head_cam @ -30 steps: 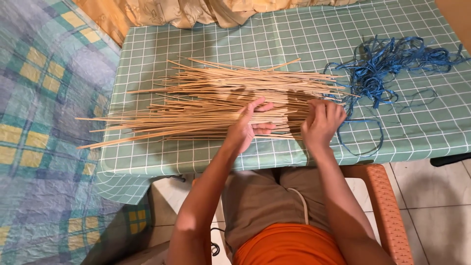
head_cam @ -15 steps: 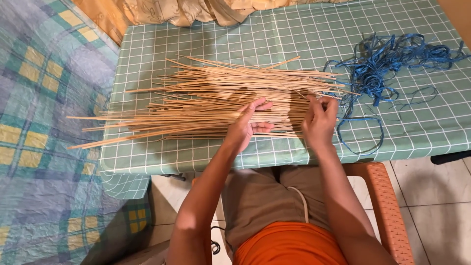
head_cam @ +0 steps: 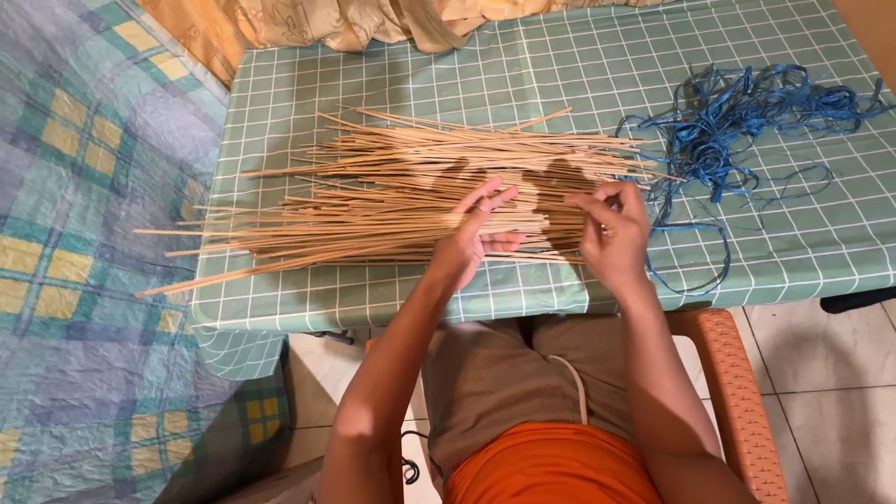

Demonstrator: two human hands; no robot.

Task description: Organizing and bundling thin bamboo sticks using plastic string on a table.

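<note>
The left hand (head_cam: 474,238) lies spread, fingers flat on the pile of thin sticks (head_cam: 392,201), while the right hand (head_cam: 611,233) pinches a few stick ends. The sticks lie lengthwise across the green checked worktop (head_cam: 523,65); they look light, stiff and brittle, best gathered mid-length. Beyond lies tangled blue cord (head_cam: 737,117).

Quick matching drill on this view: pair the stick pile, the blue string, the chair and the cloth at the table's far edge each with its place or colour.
Things:
1. sticks
2. blue string
3. chair
4. yellow cloth

Descriptions:
A. orange-brown, under the seated person
B. tangled on the table's right side
C. bunched along the table's far edge
D. spread flat under both hands, tips past the left edge

Pairs: 1-D, 2-B, 3-A, 4-C
</note>
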